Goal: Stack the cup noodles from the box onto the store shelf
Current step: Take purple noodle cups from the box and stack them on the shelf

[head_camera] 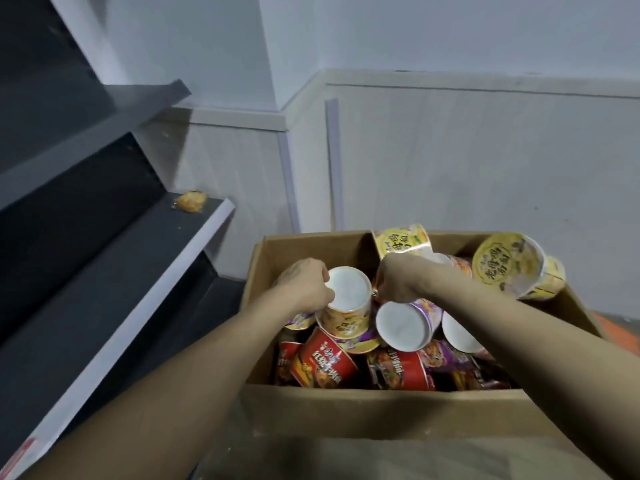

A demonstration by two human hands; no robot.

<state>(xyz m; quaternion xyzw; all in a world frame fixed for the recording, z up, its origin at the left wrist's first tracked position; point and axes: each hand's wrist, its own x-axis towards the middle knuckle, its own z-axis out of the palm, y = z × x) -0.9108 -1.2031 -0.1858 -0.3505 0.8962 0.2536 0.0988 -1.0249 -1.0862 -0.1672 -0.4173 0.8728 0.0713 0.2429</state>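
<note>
Cup noodles lie jumbled in the box (346,410), most tipped over. My left hand (304,284) is wrapped round the base of a yellow cup (346,306) lying bottom-up at the far left of the pile. My right hand (398,278) is closed among the cups just right of it; on what, I cannot tell. I should lift the yellow cup straight up so its neighbours do not snag, turn it upright, then carry it left to the shelf (114,296), which holds only a small orange packet (191,201).

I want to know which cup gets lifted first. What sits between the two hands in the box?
In the head view, an upturned yellow cup, white base up, sits between the left hand and right hand; the left hand touches it.
</note>
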